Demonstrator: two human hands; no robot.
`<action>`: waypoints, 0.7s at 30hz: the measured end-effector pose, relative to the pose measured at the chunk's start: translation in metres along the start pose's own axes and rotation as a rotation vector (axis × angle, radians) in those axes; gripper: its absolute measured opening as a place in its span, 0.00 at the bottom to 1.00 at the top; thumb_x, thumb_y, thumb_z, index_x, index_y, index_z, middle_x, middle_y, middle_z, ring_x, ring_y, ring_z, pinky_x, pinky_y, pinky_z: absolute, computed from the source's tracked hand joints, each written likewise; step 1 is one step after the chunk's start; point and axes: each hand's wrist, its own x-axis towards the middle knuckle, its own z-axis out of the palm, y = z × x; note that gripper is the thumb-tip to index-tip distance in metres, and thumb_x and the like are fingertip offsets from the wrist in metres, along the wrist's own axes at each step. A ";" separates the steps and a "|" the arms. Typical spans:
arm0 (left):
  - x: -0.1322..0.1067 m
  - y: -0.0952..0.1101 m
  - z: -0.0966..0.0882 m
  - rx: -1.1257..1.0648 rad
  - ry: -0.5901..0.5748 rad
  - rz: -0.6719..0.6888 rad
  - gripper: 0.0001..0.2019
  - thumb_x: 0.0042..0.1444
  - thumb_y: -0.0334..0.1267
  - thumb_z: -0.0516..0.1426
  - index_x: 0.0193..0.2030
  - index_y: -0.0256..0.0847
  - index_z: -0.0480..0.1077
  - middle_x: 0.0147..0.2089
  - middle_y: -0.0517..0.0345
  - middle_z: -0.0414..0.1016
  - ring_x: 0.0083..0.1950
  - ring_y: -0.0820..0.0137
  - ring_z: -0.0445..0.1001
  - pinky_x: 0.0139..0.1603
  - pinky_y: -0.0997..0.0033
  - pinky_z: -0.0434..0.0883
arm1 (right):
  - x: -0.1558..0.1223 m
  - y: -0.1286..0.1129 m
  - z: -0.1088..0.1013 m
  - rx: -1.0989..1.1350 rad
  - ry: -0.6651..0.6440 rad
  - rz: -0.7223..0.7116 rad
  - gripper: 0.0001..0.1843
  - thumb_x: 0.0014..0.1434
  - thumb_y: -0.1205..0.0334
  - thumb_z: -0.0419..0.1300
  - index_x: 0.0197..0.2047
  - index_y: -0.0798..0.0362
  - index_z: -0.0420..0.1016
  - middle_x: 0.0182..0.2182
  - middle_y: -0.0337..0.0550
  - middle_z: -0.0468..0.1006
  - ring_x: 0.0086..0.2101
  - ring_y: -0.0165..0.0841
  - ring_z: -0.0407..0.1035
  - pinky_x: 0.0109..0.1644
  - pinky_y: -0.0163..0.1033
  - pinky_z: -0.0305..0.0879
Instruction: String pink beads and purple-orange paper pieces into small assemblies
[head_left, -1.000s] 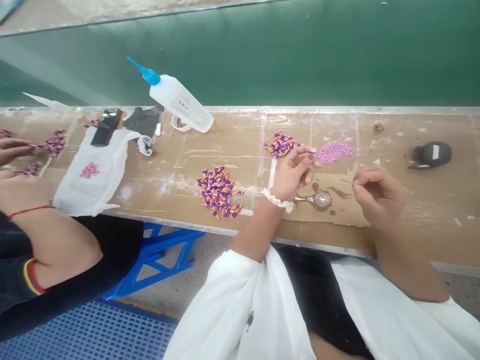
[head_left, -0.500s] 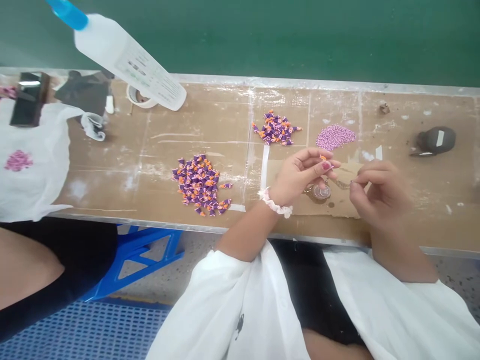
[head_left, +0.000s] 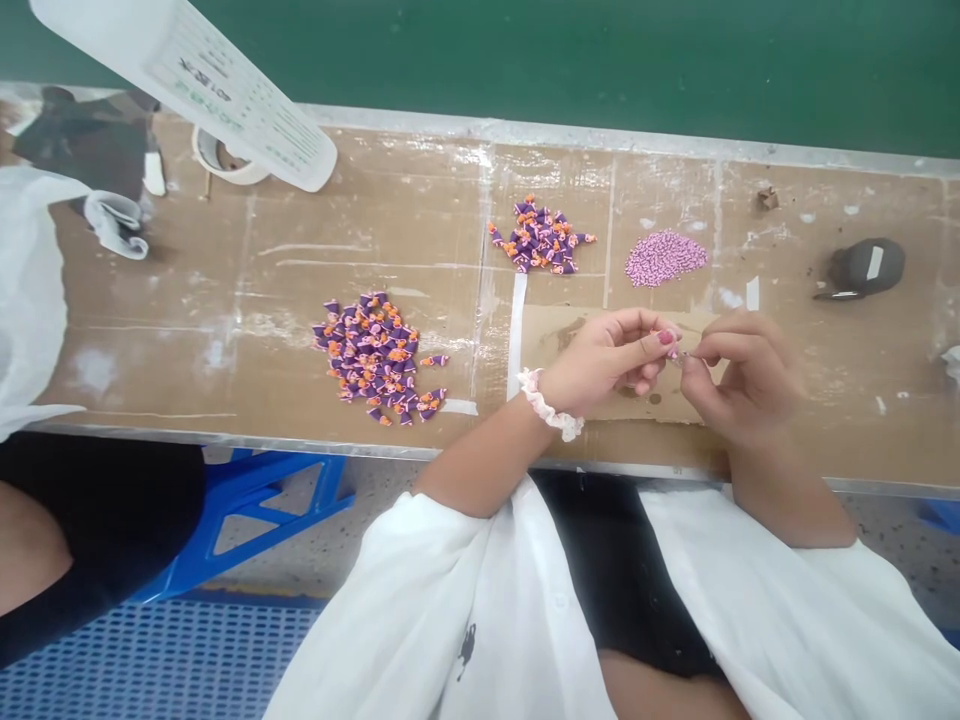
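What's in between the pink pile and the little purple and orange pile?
Just bare brown table with a thin pale line running down it, as the head view shows.

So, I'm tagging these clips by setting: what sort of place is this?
Probably a small craft-assembly workshop: a long, white-smeared bench, sorted piles of tiny purple-orange pieces and pink beads on it, and a squeeze bottle leaning at the back.

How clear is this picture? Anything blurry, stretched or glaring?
Head view: even, soft light, faint shadows, no glare; pile of purple-and-orange pieces sharp; white squeeze bottle stretched and cut off at the top-left edge; the tiny piece pinched between left hand and right hand is too small to make out.
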 end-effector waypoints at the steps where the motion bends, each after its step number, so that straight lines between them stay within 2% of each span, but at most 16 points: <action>1: 0.000 0.000 0.000 0.000 -0.003 -0.003 0.16 0.50 0.46 0.66 0.36 0.36 0.69 0.22 0.67 0.65 0.22 0.83 0.64 0.22 0.83 0.64 | 0.000 0.000 0.000 -0.003 -0.005 -0.007 0.11 0.54 0.75 0.61 0.35 0.50 0.66 0.28 0.38 0.68 0.26 0.29 0.64 0.25 0.37 0.60; 6: 0.000 -0.001 0.000 0.000 -0.025 -0.005 0.17 0.49 0.46 0.67 0.35 0.36 0.69 0.21 0.68 0.65 0.21 0.83 0.64 0.22 0.83 0.64 | 0.002 -0.001 0.000 -0.026 -0.032 -0.018 0.11 0.53 0.76 0.61 0.35 0.50 0.66 0.27 0.38 0.68 0.25 0.29 0.64 0.25 0.37 0.61; 11: -0.001 0.001 0.000 0.060 0.001 0.005 0.19 0.48 0.49 0.67 0.35 0.36 0.69 0.20 0.68 0.66 0.20 0.83 0.65 0.21 0.82 0.64 | 0.003 -0.003 -0.001 -0.047 -0.052 -0.014 0.11 0.54 0.76 0.60 0.35 0.50 0.66 0.27 0.38 0.68 0.25 0.29 0.63 0.25 0.36 0.61; 21: -0.001 0.004 -0.002 0.132 0.054 0.017 0.22 0.43 0.51 0.69 0.32 0.34 0.69 0.21 0.67 0.69 0.18 0.83 0.66 0.19 0.82 0.64 | 0.006 -0.007 -0.007 -0.045 -0.186 -0.013 0.10 0.56 0.77 0.59 0.34 0.52 0.68 0.28 0.41 0.71 0.26 0.30 0.65 0.28 0.38 0.64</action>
